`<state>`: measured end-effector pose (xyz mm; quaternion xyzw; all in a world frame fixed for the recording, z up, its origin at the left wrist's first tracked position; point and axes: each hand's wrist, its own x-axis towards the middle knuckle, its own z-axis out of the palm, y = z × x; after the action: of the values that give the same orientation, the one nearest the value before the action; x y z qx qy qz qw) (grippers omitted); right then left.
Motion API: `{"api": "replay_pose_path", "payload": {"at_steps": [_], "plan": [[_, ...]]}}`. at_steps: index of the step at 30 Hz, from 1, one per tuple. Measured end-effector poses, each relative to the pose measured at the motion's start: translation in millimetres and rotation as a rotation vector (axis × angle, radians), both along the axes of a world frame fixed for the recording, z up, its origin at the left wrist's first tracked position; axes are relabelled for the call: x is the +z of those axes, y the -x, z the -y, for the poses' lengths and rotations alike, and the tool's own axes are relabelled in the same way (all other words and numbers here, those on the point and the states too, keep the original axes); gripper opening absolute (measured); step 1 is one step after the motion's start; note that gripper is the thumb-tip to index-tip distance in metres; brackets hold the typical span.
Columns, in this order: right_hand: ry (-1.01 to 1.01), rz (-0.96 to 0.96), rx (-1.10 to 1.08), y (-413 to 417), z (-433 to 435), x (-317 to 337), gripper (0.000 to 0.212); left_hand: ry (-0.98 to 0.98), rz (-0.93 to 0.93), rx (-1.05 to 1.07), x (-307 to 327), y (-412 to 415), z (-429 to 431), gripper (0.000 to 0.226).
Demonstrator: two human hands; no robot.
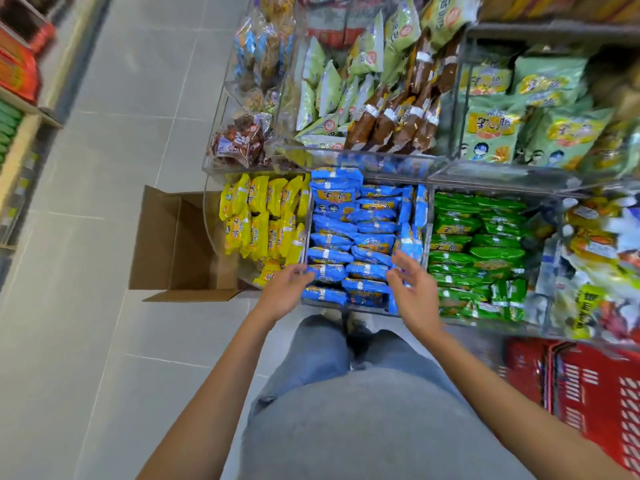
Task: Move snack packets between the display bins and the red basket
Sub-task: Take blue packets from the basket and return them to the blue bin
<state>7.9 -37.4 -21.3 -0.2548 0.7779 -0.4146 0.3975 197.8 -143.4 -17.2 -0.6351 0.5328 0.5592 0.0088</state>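
The grey tiled floor [104, 168] fills the left of my view, with a shelf of red and green goods along its far left edge. To my right stands the clear display rack [436, 168], its upper tier holding pale green bags and brown packs, its lower tier split into bins. On the floor just beside the rack's left end sits an open cardboard box [180, 244]. The red basket [595, 393] stands on the floor at my lower right, below the bins, near my right leg; I cannot tell what lies in it.

In the lower tier, the yellow packets [256, 220] fill the left bin, the blue packets [360, 233] the middle one, the green packets [474, 244] the one to the right.

My legs in grey jeans [346, 410] point toward the middle bin. Both my bare arms reach over its near edge. My left hand [284, 289] is loose and spread, fingertips touching a blue packet at the bin's front left corner, grasping nothing. My right hand [412, 289] is likewise unclenched, fingers fanned just over the blue packets at the bin's right side, nothing in it.
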Motion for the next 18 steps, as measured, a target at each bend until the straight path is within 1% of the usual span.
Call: {"api": "replay_pose_path", "payload": {"at_steps": [2, 4, 7, 10, 15, 18], "plan": [[-0.034, 0.028, 0.001, -5.3, -25.2, 1.2, 0.039, -0.042, -0.048, 0.062, 2.3, -9.4, -14.2, 0.034], [-0.073, 0.035, 0.008, -10.5, -39.9, 1.7, 0.036, -0.059, -0.06, 0.06, 5.3, -18.5, -25.2, 0.033], [-0.104, 0.018, -0.014, -22.4, -48.0, 5.1, 0.031, -0.071, -0.058, -0.021, 6.4, -34.8, -35.0, 0.031], [-0.135, 0.022, -0.078, -43.2, -57.1, 10.8, 0.033, -0.072, -0.05, -0.146, 7.4, -49.9, -35.5, 0.03], [-0.141, 0.096, -0.353, -81.2, -106.9, 12.8, 0.032, -0.088, -0.096, -0.335, 4.8, -31.7, -33.1, 0.015], [-0.127, 0.141, -0.582, -104.9, -158.2, 13.0, 0.027, -0.072, -0.122, -0.56, 0.4, 4.4, -46.4, 0.021]]}}
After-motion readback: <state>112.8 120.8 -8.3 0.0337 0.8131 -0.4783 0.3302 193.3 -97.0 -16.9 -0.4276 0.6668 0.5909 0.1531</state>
